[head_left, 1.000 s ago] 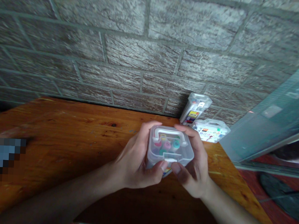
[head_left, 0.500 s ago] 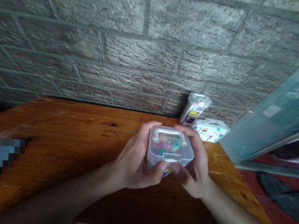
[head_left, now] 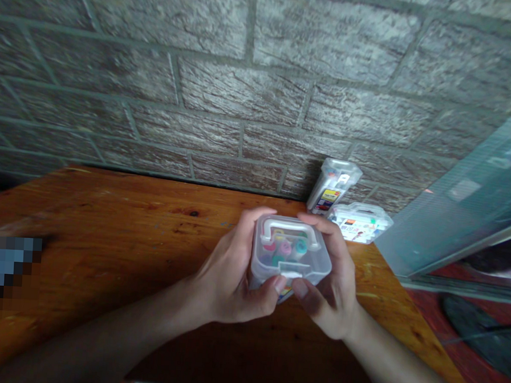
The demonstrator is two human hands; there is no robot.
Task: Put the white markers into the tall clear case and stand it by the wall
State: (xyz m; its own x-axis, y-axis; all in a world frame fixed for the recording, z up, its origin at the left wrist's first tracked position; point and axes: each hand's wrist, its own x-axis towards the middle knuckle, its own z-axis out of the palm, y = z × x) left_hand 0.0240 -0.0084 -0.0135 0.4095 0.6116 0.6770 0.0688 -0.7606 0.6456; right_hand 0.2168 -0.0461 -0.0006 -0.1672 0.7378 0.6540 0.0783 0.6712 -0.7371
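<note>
A clear plastic marker case (head_left: 320, 261) with a white handle (head_left: 290, 226) folded on its lid is held between both hands. Through the closed lid show several coloured caps (head_left: 285, 248), pink, teal, green and red. My left hand (head_left: 238, 276) wraps round the left side, its thumb at the front by the white latch (head_left: 291, 274). Round the right side curls my right hand (head_left: 336, 281), its thumb close to the same latch. Part of a printed label shows below the thumbs. The case's lower body is mostly hidden by the hands.
Against the stone-brick wall (head_left: 218, 86) a tall clear case of pens (head_left: 331, 187) stands on the wooden table (head_left: 129, 230). Beside it is a flat clear case (head_left: 360, 223) near the table's right edge. A pixelated blue patch (head_left: 3, 270) covers something at the left.
</note>
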